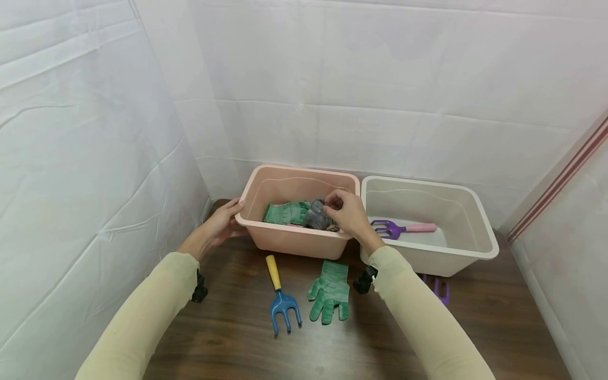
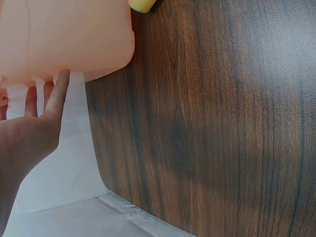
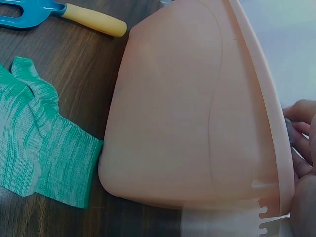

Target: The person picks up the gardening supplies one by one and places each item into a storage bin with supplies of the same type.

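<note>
My left hand [image 1: 220,221] holds the left end of a pink plastic bin [image 1: 285,240], thumb at the rim and fingers against the outer wall. Inside the bin lies a green knit glove [image 1: 285,212]. Beside that glove, the fingers of my right hand [image 1: 349,211] pinch a bunched dark grey item [image 1: 314,215], which looks like cloth; its exact kind is unclear. Something brown and patterned lies under it, mostly hidden. In the right wrist view, the bin's wall hides most of what the right hand [image 3: 302,143] holds.
A white bin [image 1: 425,253] stands at the right with a purple hand fork [image 1: 391,229] inside. On the wooden table [image 1: 223,338] lie a blue hand fork [image 1: 283,303] with a yellow handle and another green glove [image 1: 331,293]. Purple tines [image 1: 442,290] show past my right sleeve.
</note>
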A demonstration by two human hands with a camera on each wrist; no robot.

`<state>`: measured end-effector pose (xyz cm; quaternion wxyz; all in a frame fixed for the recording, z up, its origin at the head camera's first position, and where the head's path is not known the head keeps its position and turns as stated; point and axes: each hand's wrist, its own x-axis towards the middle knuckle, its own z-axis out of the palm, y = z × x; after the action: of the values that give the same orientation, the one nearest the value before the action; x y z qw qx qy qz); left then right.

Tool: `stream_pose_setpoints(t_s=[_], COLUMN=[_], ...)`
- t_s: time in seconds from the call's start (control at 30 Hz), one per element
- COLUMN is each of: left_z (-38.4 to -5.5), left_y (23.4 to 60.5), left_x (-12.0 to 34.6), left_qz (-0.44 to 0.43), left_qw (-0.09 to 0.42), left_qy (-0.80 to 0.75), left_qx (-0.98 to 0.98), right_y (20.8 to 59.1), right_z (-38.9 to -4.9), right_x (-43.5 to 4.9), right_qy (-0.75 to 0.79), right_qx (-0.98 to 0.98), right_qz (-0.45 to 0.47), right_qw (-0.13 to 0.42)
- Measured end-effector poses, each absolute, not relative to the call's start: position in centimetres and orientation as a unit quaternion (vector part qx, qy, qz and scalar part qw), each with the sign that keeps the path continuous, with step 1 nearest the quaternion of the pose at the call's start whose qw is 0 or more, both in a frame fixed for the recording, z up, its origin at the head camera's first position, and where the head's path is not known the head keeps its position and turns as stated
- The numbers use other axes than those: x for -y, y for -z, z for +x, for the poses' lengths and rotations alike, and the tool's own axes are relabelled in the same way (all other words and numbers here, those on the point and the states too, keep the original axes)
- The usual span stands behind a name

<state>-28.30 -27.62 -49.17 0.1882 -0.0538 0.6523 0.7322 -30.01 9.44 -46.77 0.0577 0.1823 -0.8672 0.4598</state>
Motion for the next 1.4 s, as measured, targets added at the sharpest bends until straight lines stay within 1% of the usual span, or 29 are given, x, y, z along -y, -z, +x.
stream_pose_setpoints(t_s=[0.5, 0.8, 1.1, 1.4], left_z=[-28.5, -27.9, -28.2, -28.6], left_y=[49.0, 49.1, 49.1, 49.3], left_x=[27.3, 27.8, 27.5, 27.3], left_qz=[-0.053, -0.054, -0.054, -0.047], left_qw=[0.187, 0.186, 0.185, 0.187], left_qy=[-0.734, -0.730, -0.728, -0.733], left_qx=[-0.650, -0.656, -0.658, -0.652], right_y=[47.0, 47.5, 46.6, 46.0], right_z=[-30.3, -30.4, -30.7, -30.7], right_x=[-9.7, -9.0, -9.4, -10.1], right_qy=[-0.471, -0.462, -0.455, -0.455], right_qx=[0.861, 0.860, 0.863, 0.862], right_qz=[0.184, 0.209, 0.219, 0.224], right_qw=[0.056, 0.053, 0.008, -0.007])
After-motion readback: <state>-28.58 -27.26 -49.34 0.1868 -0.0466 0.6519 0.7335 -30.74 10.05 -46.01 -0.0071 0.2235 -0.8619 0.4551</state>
